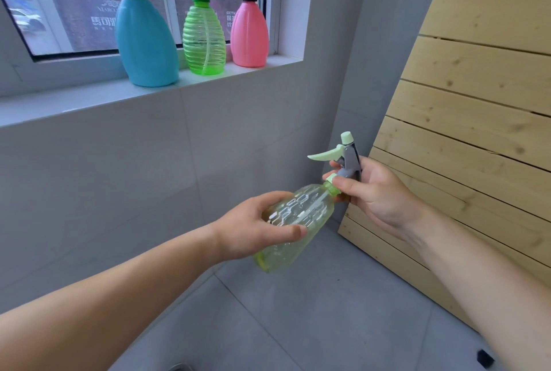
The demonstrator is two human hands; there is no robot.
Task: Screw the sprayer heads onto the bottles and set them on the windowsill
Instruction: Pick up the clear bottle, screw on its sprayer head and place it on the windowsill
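Note:
My left hand point(256, 226) grips the body of a clear pale-green bottle point(307, 215), tilted with its neck up and to the right. My right hand point(372, 188) holds the grey sprayer head point(350, 162) with a light-green trigger, seated on the bottle's neck, fingers around its collar. On the windowsill point(89, 99) stand three bottles with heads on: a blue bottle point(144, 39), a ribbed green bottle point(202, 39) and a pink bottle point(249, 35).
A slatted wooden panel point(477, 102) leans against the wall on the right. Grey tiled wall and floor lie below the sill. A small black object point(484, 357) lies on the floor at lower right. The sill's left stretch is bare.

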